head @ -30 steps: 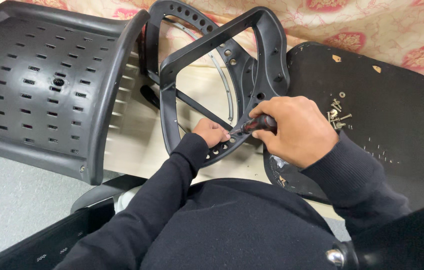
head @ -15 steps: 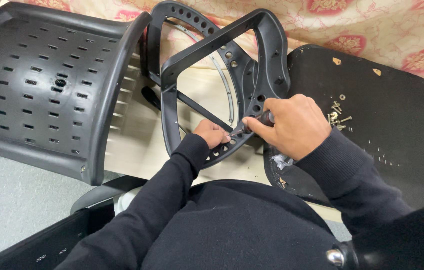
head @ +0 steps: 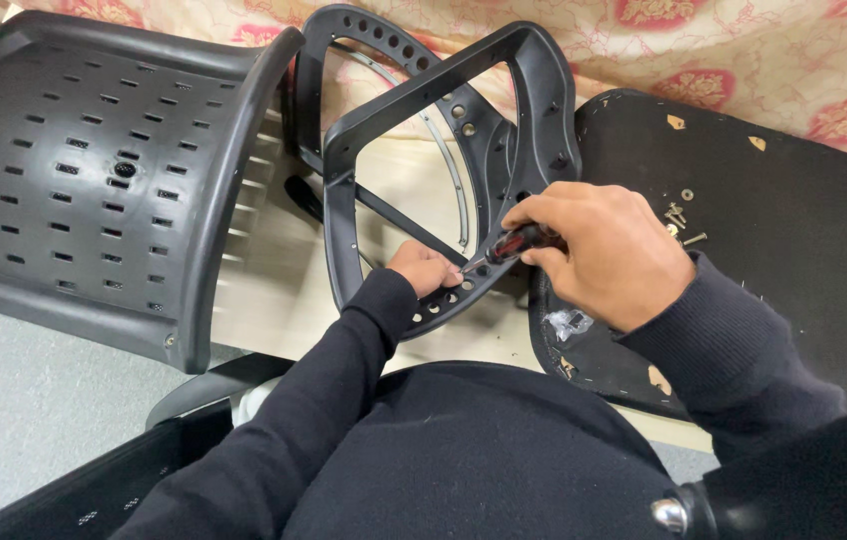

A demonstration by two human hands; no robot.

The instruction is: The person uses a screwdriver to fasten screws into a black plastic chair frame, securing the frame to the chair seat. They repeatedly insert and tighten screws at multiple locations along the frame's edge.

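A black plastic chair frame (head: 534, 90) with a row of holes stands tilted on the pale table in front of me. My right hand (head: 604, 250) grips a screwdriver (head: 514, 245) with a dark red and black handle, its tip pointing at the frame's lower rail. My left hand (head: 424, 268) rests on that lower rail, fingers pinched at the screwdriver's tip. Both arms wear black sleeves.
A black perforated chair backrest (head: 94, 180) lies at the left. A black seat panel (head: 774, 220) at the right carries several loose screws (head: 679, 215). A floral cloth (head: 744, 60) covers the back. Grey floor lies at lower left.
My right hand has shifted its hold on the screwdriver, turning the handle; the handle shows more to the left of my fingers. My left hand stays on the rail.
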